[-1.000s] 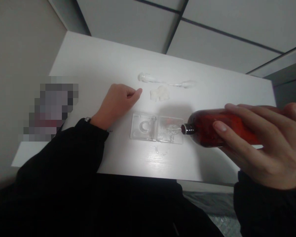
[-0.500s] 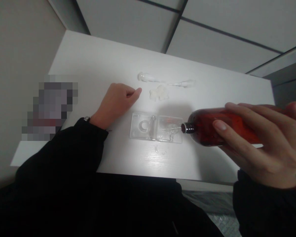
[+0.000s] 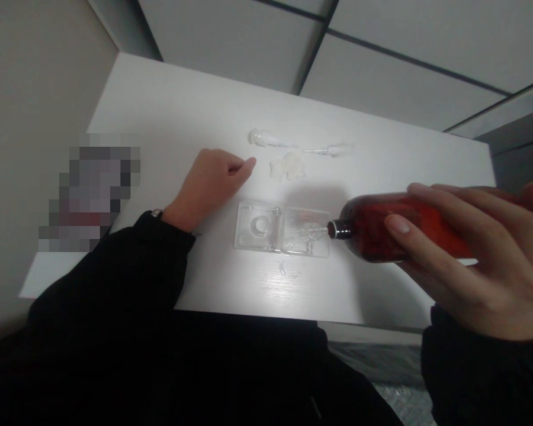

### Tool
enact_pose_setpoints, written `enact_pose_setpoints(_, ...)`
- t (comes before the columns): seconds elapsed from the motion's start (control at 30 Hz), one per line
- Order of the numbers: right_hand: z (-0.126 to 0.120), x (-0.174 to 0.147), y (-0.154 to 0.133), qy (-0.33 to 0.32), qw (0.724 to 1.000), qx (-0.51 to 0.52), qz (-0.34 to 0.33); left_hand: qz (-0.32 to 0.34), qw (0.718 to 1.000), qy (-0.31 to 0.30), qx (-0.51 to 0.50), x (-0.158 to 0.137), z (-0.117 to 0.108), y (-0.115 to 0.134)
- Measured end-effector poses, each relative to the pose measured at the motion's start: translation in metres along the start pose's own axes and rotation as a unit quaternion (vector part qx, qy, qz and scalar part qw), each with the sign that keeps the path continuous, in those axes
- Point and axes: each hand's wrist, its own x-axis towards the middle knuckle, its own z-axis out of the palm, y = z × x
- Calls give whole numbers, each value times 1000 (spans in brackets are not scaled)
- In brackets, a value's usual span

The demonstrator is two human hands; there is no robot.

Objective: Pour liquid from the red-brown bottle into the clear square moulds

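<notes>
Right hand (image 3: 479, 260) grips red bottle (image 3: 373, 231); left hand (image 3: 211, 183) curled on table (image 3: 169, 118).

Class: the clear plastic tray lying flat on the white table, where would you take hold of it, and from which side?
Probably by its left short edge, coming from the left. The clear tray lies flat; the red bottle in the right hand has its nozzle over the tray's right half, while the left hand rests beside the free left end.
</notes>
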Motion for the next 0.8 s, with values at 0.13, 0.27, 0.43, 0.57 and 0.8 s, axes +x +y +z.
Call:
enact_pose_setpoints(0.13, -2, 0, -1, -26, 1000, 0, 5, 2, 1000, 3, -5, 0, 0, 0)
enact_pose_setpoints(0.27, -3, 0, -1, -25, 1000, -2, 16, 7, 1000, 3, -10, 0, 0, -1)
enact_pose_setpoints(0.43, 0, 1, -1, -15, 1000, -4, 9, 15, 1000, 7, -5, 0, 2, -4)
enact_pose_setpoints(0.57, 0, 2, 0, 13, 1000, 5, -20, 17, 1000, 6, -8, 0, 2, -4)
enact_pose_setpoints(0.8, -4, 2, -2, -13, 1000, 3, -5, 7, 1000, -5, 13, -1, 1, -2)
